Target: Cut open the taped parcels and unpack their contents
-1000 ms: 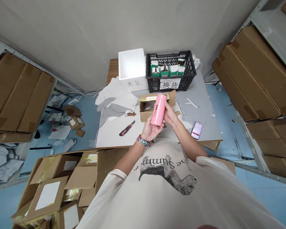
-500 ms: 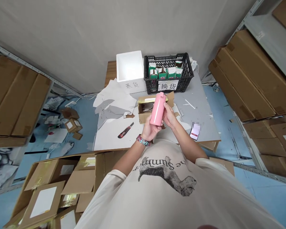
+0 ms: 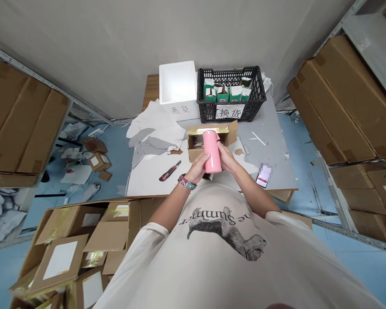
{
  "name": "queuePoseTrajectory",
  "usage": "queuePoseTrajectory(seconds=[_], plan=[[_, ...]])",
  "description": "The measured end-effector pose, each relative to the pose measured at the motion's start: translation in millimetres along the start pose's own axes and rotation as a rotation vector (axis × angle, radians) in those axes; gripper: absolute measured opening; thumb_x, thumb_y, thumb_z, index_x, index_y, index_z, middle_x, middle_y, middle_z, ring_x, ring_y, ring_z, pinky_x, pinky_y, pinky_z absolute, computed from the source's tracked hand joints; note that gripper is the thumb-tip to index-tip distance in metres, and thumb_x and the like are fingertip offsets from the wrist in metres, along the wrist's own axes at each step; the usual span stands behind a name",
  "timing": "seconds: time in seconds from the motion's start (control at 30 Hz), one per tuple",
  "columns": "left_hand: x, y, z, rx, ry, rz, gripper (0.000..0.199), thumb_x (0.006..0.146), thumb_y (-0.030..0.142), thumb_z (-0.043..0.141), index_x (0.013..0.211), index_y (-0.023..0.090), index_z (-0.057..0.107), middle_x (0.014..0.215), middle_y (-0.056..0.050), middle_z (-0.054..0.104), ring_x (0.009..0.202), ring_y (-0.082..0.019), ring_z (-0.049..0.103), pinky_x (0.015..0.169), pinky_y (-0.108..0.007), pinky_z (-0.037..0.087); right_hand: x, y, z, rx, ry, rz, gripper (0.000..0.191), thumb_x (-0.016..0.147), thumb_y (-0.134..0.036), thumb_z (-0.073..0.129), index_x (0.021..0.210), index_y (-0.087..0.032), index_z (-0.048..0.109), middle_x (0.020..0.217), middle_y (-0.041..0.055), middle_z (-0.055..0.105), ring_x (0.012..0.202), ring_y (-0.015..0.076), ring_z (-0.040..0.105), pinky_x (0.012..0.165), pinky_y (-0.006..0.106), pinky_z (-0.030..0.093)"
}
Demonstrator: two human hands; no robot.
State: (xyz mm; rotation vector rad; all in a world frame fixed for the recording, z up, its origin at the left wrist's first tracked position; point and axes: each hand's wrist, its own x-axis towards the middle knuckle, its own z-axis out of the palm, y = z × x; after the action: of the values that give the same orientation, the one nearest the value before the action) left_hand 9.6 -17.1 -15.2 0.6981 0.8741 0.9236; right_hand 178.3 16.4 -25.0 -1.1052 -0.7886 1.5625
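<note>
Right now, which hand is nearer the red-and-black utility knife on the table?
Left hand, just right of the red-and-black utility knife; right hand farther right, beyond the pink bottle.

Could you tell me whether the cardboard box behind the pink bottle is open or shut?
Open: the box has a raised flap, contents visible inside.

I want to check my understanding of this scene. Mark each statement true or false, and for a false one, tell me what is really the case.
1. The left hand and the right hand both hold the pink bottle. True.
2. The utility knife lies inside the open cardboard box. False: it lies on the white sheet beside the box.
3. The black crate holds small green-and-white cartons. True.
4. The patterned wristband is on the right wrist. False: it is on the left wrist.
5. The white foam box stands beside the crate. True.
</note>
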Motion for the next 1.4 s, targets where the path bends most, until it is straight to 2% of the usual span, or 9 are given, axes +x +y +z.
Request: queuePoseTrajectory(seconds=[0.13, 0.3, 0.4, 0.5, 0.6, 0.73, 0.87, 1.07, 1.4], plan=[[-1, -5, -14.2, -0.029, 0.199, 0.063, 0.070, 0.084, 0.070, 0.099, 0.125, 0.019, 0.075, 0.119, -0.011, 0.082, 0.112, -0.028, 0.079, 0.101, -0.042, 0.066, -8, 34, -13, -0.344, -0.016, -0.171, 0.055, 0.102, -0.077, 0.077, 0.124, -0.027, 0.084, 0.117, 0.0067, 0.086, 0.114, 0.0283, 0.077, 0.103, 0.044, 0.067], [-10, -5, -42.0, 0.259, 0.533, 0.414, 0.079, 0.070, 0.058, 0.109, 0.128, 0.022, 0.070, 0.115, -0.006, 0.079, 0.106, -0.023, 0.077, 0.105, -0.039, 0.065, -45, 58, -26, -1.085, -0.195, -0.339, 0.026, 0.110, -0.035, 0.074, 0.129, -0.024, 0.088, 0.127, 0.0142, 0.077, 0.128, 0.0337, 0.069, 0.115, 0.050, 0.061], [-24, -5, -56.3, 0.435, 0.550, 0.514, 0.085, 0.070, 0.060, 0.110, 0.135, 0.020, 0.071, 0.120, -0.010, 0.083, 0.112, -0.026, 0.079, 0.113, -0.044, 0.065, -58, 66, -24, -1.350, -0.324, -0.277, 0.027, 0.111, -0.029, 0.076, 0.133, -0.024, 0.090, 0.141, 0.0177, 0.070, 0.140, 0.0380, 0.061, 0.113, 0.051, 0.060], [-40, -12, -63.6, 0.466, 0.529, 0.512, 0.084, 0.076, 0.070, 0.105, 0.134, 0.019, 0.073, 0.121, -0.013, 0.085, 0.107, -0.028, 0.082, 0.107, -0.046, 0.069, -57, 74, -21, -1.465, -0.304, -0.114, 0.021, 0.112, -0.027, 0.073, 0.122, -0.020, 0.091, 0.149, 0.0215, 0.065, 0.142, 0.0412, 0.058, 0.117, 0.055, 0.058], [-48, -23, -64.6, 0.505, 0.488, 0.493, 0.083, 0.080, 0.077, 0.101, 0.132, 0.018, 0.075, 0.121, -0.016, 0.086, 0.105, -0.030, 0.084, 0.104, -0.049, 0.072, -51, 84, -24, -1.458, -0.236, 0.016, 0.024, 0.110, -0.026, 0.076, 0.129, -0.018, 0.089, 0.156, 0.0232, 0.061, 0.138, 0.0410, 0.061, 0.117, 0.055, 0.058], [-47, -32, -65.7, 0.723, 0.315, 0.497, 0.078, 0.079, 0.072, 0.104, 0.131, 0.020, 0.078, 0.129, -0.017, 0.086, 0.126, -0.037, 0.082, 0.120, -0.060, 0.067, -48, 98, -34, -1.366, -0.191, -0.011, 0.041, 0.107, -0.028, 0.078, 0.147, -0.020, 0.080, 0.148, 0.0206, 0.063, 0.125, 0.0355, 0.068, 0.113, 0.051, 0.060], [-43, -32, -73.8, 0.911, 0.230, 0.491, 0.066, 0.083, 0.063, 0.104, 0.128, 0.020, 0.081, 0.135, -0.019, 0.085, 0.137, -0.039, 0.080, 0.135, -0.064, 0.056, -49, 108, -49, -1.245, -0.188, -0.118, 0.021, 0.105, -0.027, 0.076, 0.126, -0.023, 0.077, 0.133, 0.0145, 0.068, 0.116, 0.0313, 0.069, 0.106, 0.046, 0.061], [-33, -32, -75.1, 0.837, 0.173, 0.477, 0.062, 0.089, 0.059, 0.102, 0.133, 0.021, 0.080, 0.137, -0.017, 0.085, 0.132, -0.036, 0.082, 0.131, -0.064, 0.059, -56, 122, -72, -1.013, -0.197, -0.333, 0.008, 0.100, -0.020, 0.067, 0.106, -0.026, 0.066, 0.128, 0.0159, 0.076, 0.128, 0.0351, 0.073, 0.107, 0.047, 0.062], [-22, -38, -60.3, 0.509, 0.197, 0.358, 0.079, 0.085, 0.073, 0.100, 0.139, 0.019, 0.079, 0.130, -0.017, 0.088, 0.124, -0.036, 0.085, 0.116, -0.057, 0.069, -52, 121, -80, -0.879, -0.103, -0.393, 0.056, 0.090, -0.003, 0.060, 0.133, -0.025, 0.088, 0.146, 0.0113, 0.085, 0.134, 0.0297, 0.080, 0.121, 0.047, 0.065]])
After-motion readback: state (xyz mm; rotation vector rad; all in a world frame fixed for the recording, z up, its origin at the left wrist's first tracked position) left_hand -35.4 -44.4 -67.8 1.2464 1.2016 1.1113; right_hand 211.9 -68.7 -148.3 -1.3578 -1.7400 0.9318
